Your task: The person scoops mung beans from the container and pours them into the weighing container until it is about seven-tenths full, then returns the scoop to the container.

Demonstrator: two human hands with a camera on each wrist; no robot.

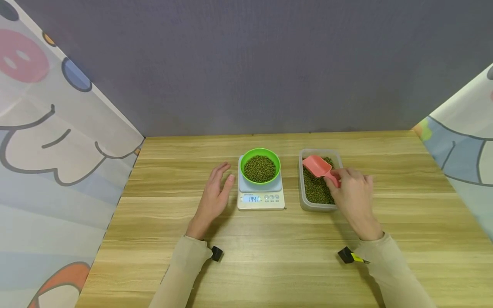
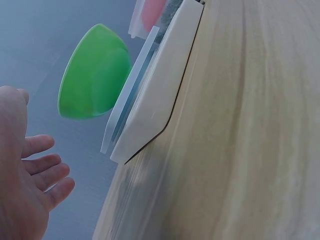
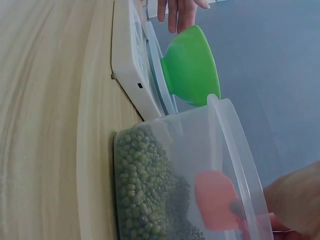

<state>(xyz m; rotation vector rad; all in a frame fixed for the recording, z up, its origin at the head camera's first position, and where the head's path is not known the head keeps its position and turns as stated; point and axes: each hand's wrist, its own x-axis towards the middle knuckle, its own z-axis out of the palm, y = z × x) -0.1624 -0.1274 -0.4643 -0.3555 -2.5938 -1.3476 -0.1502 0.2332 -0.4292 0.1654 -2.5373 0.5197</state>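
Observation:
A pink scoop (image 1: 317, 165) is held by its handle in my right hand (image 1: 353, 197), over the clear plastic container (image 1: 302, 188). Green mung beans (image 1: 316, 188) fill the lower part of that container, and the scoop's bowl looks empty in the head view. To the left, a green bowl (image 1: 279, 167) of mung beans (image 1: 259, 169) stands on a white kitchen scale (image 1: 261, 204) whose display seems to read 144.1. Beside the scale, my left hand (image 1: 215, 194) holds nothing; its fingers are extended and apart from the bowl, as the left wrist view (image 2: 30, 165) confirms.
The wooden table (image 1: 246, 256) ends at a grey panel (image 1: 269, 68) behind. Cartoon-printed sheets (image 1: 69, 128) line the left and right sides. A small black device (image 1: 217, 253) sits at my left cuff and another black device (image 1: 345, 255) at the right cuff.

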